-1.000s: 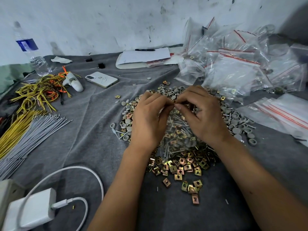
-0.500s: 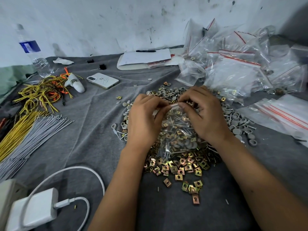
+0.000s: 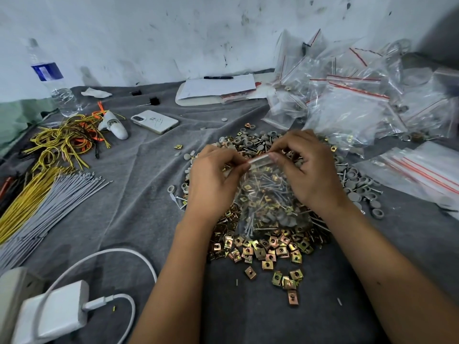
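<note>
Your left hand and right hand each pinch the zip bag at its seal; the bag lies over the brass clips mid-counter. Screws show inside.

Bare forearms, left hand, right hand

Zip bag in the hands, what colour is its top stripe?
Red stripe on the clear zip bag; head view.

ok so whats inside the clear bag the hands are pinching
The zip bag holds long screws, gold square clip nuts and grey caps. The left hand and right hand pinch its top strip and cover its upper corners, so anything there is hidden.
</note>
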`<state>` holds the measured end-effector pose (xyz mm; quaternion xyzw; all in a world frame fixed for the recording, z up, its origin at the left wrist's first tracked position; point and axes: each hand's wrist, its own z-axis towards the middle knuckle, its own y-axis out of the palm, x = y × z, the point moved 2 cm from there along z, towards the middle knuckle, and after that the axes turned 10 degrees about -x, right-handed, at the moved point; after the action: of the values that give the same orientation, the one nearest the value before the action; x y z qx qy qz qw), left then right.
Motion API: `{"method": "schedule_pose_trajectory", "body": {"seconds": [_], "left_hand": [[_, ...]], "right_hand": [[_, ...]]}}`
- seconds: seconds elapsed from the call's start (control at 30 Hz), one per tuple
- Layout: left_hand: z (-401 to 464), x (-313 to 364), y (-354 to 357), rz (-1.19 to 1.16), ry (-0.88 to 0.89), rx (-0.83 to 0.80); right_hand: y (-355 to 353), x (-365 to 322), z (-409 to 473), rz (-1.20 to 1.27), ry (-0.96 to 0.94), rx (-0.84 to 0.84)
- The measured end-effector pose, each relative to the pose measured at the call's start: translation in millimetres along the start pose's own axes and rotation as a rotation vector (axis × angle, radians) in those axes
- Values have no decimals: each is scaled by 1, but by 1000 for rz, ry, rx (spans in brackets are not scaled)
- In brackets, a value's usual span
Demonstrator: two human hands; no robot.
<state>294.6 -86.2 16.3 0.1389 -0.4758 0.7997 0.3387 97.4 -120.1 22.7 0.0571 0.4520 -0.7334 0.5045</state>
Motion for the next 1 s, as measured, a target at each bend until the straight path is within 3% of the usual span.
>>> {"method": "schedule_pose_trajectory", "body": {"seconds": [0.47, 0.67, 1.0], "left_hand": [[-2, -3, -3, -257, -216, 62], [-4, -8, -4, -472, -334, 115], [-3, -11, -5, -454, -296, 55]], "right_hand": [[-1, 5, -1, 106, 51, 88], [-2, 12, -1, 179, 120, 123], [-8, 17, -2, 254, 88, 64]]}}
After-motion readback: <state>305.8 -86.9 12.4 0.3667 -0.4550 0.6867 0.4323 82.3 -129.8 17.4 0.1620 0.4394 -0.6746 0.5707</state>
